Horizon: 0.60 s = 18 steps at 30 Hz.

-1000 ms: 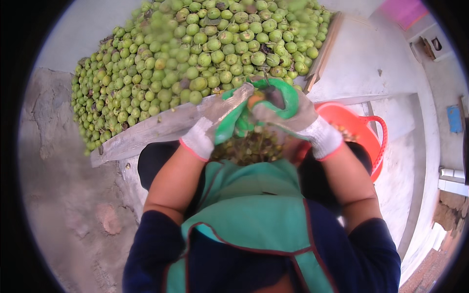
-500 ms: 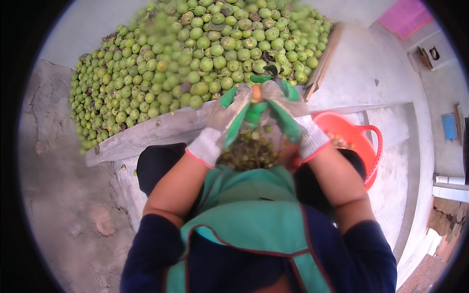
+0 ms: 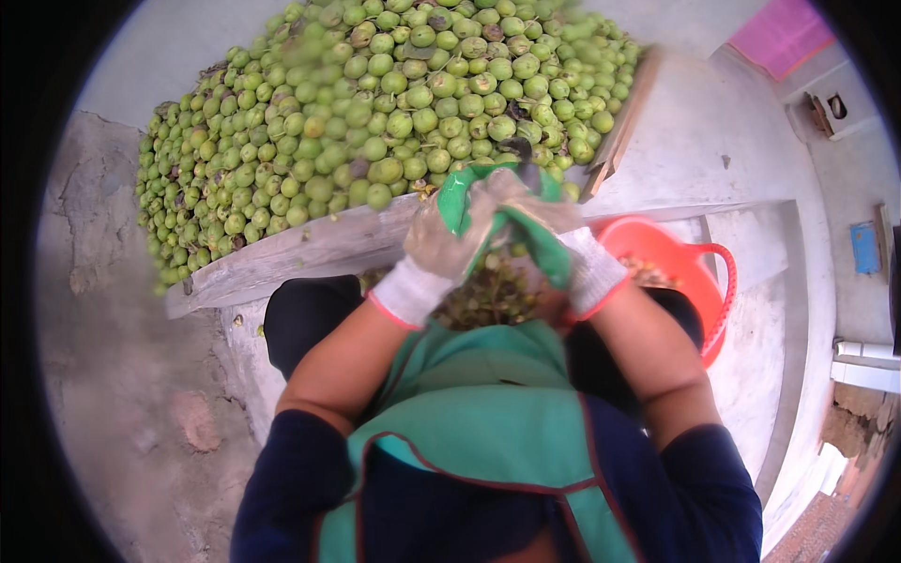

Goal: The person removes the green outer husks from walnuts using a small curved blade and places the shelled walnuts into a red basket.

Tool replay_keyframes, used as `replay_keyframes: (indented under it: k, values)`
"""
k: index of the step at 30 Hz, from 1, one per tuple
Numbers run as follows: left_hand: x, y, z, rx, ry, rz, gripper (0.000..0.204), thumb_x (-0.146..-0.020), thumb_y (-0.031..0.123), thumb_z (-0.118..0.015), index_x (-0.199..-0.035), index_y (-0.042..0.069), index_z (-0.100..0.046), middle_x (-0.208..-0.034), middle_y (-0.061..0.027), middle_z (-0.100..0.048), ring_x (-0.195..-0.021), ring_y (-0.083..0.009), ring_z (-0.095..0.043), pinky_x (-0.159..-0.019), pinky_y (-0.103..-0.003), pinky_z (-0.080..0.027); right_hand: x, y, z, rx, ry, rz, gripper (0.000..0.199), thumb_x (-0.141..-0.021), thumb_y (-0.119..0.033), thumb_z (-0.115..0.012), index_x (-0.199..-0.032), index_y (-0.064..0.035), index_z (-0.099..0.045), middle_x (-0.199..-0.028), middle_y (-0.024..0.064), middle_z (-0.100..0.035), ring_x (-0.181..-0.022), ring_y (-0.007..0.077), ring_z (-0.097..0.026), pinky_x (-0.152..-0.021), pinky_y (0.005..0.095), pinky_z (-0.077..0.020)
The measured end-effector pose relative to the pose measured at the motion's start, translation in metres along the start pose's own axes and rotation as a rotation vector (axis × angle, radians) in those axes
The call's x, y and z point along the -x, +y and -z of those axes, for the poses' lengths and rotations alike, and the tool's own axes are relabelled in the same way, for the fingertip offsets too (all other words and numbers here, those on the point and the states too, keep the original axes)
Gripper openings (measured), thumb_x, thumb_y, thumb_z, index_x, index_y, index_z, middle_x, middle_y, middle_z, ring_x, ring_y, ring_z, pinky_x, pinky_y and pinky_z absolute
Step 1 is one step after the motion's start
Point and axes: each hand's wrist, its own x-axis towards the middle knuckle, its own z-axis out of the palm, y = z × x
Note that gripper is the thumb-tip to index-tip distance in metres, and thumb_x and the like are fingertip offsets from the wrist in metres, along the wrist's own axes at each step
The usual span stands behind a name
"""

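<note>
Both my hands wear white knit gloves with green palms, and they are pressed together over my lap. My left hand (image 3: 439,242) and my right hand (image 3: 552,235) curl around something small that the gloves hide. A small dark tip (image 3: 519,155) pokes out above my right hand; I cannot tell what it is. Just beyond the hands a big heap of round green fruits (image 3: 375,122) lies behind a weathered wooden plank (image 3: 300,249). A pile of brownish-green husk scraps (image 3: 488,296) sits under my hands.
A red plastic basket (image 3: 699,281) with small pieces in it stands at my right, on a pale concrete floor (image 3: 751,169). A second plank (image 3: 615,131) bounds the heap on the right. Rough cracked ground (image 3: 113,375) lies to my left. I wear a green apron (image 3: 488,413).
My hands have closed tighter together and tilted a little. The orange-fleshed fruit that showed between the gloves earlier is now covered by them.
</note>
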Motion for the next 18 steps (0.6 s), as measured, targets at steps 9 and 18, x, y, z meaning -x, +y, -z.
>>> replay_keyframes:
  k: [9, 18]
  values:
    - [-0.003, 0.001, 0.007, 0.216, -0.049, 0.202, 0.03, -0.09, 0.008, -0.07, -0.117, -0.002, -0.063, -0.113, -0.0211, -0.064, -0.087, -0.0358, -0.065, -0.072, -0.044, -0.055, 0.002, 0.062, 0.011, -0.242, -0.218, -0.253, 0.053, -0.101, -0.058, -0.051, -0.144, -0.0267, -0.053, -0.147, -0.0126, -0.052, -0.136, 0.0165, -0.046, -0.114, 0.0567, -0.0252]
    - [-0.027, -0.027, 0.033, 0.378, -0.158, 0.776, 0.028, -0.096, 0.022, -0.067, -0.119, 0.007, -0.066, -0.102, -0.016, -0.071, -0.081, -0.0348, -0.07, -0.071, -0.041, -0.055, 0.001, -0.019, 0.03, -0.502, -0.156, -0.232, 0.054, -0.093, -0.026, -0.073, -0.139, -0.006, -0.055, -0.121, 0.0079, -0.069, -0.101, 0.0166, -0.067, -0.093, 0.0294, -0.0533]
